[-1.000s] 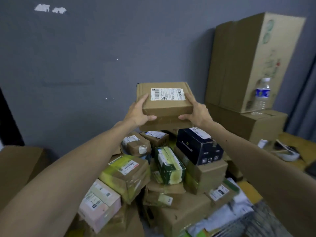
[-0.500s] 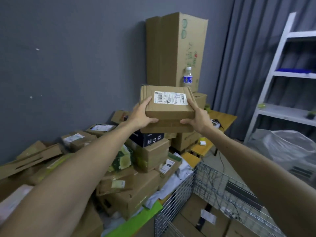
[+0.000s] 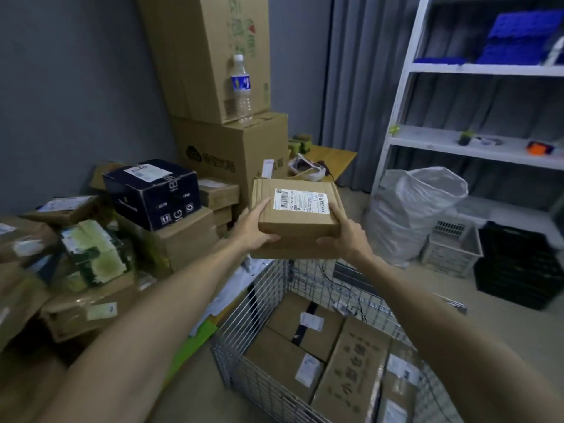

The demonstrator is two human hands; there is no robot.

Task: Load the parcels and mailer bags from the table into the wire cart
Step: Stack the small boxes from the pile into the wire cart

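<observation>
Hands gripped one parcel (image 3: 297, 213): left hand (image 3: 254, 228), right hand (image 3: 345, 232). It hung above the wire cart (image 3: 262, 296).

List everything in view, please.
held parcel: one, brown, near the cart's far end
wire cart: one, silver, lower right
cart boxes: about four, brown, inside it
table parcels: many, mostly brown, left
dark box: one, navy, atop that pile
large cartons: two, brown, stacked by wall
water bottle: one, clear, on the lower carton
shelf: one, white, right
sack: one, white, beside shelf
left hand: one, gripping the parcel's left side
right hand: one, gripping its right side
</observation>
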